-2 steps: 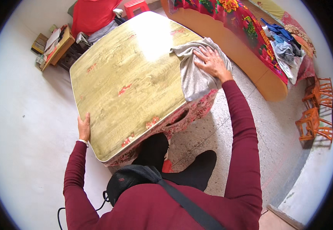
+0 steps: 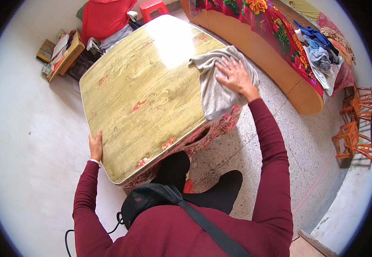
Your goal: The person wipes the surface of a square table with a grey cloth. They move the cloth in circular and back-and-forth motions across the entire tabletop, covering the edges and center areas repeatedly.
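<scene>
A square table (image 2: 139, 103) with a shiny wood-grain top, red flower prints and a pale rim stands in front of me. My right hand (image 2: 236, 77) lies with spread fingers on a grey cloth (image 2: 214, 96) at the table's right corner. The cloth is rumpled, and part of it hangs over the near right edge. At the table's left edge, my left hand (image 2: 96, 146) grips the rim, thumb on top. Its other fingers are mostly hidden. Patterned red fabric (image 2: 222, 122) hangs below the top.
Beyond the table's right side stands a bed (image 2: 254, 43) with a floral red cover and piled clothes (image 2: 319, 47). Small wooden chairs (image 2: 349, 139) stand at far right. A red stool (image 2: 153, 8) and a small desk (image 2: 68, 51) are behind the table. A white wall (image 2: 27, 145) runs along the left.
My right hand and the cloth have shifted slightly toward me, and the cloth's near corner hangs a little lower. My left hand stays at the table's rim.
</scene>
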{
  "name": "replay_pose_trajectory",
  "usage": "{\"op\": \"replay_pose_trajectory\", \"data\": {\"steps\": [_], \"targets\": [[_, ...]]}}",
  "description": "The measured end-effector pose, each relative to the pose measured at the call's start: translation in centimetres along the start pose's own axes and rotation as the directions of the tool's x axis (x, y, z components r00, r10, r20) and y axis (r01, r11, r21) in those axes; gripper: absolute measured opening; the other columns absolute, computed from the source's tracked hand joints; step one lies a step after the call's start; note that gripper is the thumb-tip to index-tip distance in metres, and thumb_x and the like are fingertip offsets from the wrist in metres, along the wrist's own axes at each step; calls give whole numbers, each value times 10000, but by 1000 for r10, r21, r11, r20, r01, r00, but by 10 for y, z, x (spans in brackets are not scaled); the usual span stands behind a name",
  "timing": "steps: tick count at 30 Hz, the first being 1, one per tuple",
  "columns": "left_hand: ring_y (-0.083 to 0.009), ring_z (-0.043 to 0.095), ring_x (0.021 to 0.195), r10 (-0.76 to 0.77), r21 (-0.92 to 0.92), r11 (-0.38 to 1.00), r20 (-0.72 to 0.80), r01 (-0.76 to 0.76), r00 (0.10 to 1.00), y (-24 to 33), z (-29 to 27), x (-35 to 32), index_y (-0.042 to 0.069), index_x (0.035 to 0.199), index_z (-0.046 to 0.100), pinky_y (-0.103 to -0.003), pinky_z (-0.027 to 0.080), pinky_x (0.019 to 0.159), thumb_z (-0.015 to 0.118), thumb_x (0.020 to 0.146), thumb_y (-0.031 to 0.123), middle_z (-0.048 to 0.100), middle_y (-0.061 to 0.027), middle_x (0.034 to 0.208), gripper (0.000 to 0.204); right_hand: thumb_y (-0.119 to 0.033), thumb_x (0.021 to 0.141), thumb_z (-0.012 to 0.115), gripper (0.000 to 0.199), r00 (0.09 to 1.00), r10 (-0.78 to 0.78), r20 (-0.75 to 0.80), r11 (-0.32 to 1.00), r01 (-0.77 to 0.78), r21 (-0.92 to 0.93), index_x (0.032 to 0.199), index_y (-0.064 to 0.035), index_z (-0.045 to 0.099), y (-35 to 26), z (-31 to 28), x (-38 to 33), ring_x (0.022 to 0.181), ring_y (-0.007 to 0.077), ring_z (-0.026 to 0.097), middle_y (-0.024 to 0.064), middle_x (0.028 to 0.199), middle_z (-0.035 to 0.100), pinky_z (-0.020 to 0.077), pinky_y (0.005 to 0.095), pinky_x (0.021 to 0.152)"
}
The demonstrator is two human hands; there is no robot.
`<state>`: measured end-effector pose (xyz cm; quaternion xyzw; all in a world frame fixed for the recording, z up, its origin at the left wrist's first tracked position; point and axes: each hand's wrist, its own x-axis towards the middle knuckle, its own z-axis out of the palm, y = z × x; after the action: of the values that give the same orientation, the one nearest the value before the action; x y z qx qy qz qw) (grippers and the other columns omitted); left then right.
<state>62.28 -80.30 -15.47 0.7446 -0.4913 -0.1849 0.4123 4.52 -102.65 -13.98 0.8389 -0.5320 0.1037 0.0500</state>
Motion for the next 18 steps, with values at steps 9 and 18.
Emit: {"op": "replay_pose_trajectory", "data": {"steps": [9, 18], "targets": [[-417, 257, 1297, 10, 690, 724, -13, 2, 1000, -43, 10, 24, -26, 1387, 253, -451, 217, 1077, 534, 888, 331, 268, -316, 1381, 675, -372, 910, 447, 492, 966, -13, -258, 953, 90, 290, 1380, -232, 402, -12, -12, -30, 1336, 353, 282, 97, 1459, 316, 209, 512, 1096], [-401, 206, 1352, 435, 247, 756, 503, -606, 747, 206, 182, -6, 83, 1446, 200, -552, 223, 1053, 608, 836, 247, 157, -236, 1479, 752, -104, 847, 490, 500, 411, 884, 222, 251, -819, 516, 1318, 41, 401, -75, 109, -423, 1242, 383, 386, 266, 1295, 448, 300, 423, 1040]]}}
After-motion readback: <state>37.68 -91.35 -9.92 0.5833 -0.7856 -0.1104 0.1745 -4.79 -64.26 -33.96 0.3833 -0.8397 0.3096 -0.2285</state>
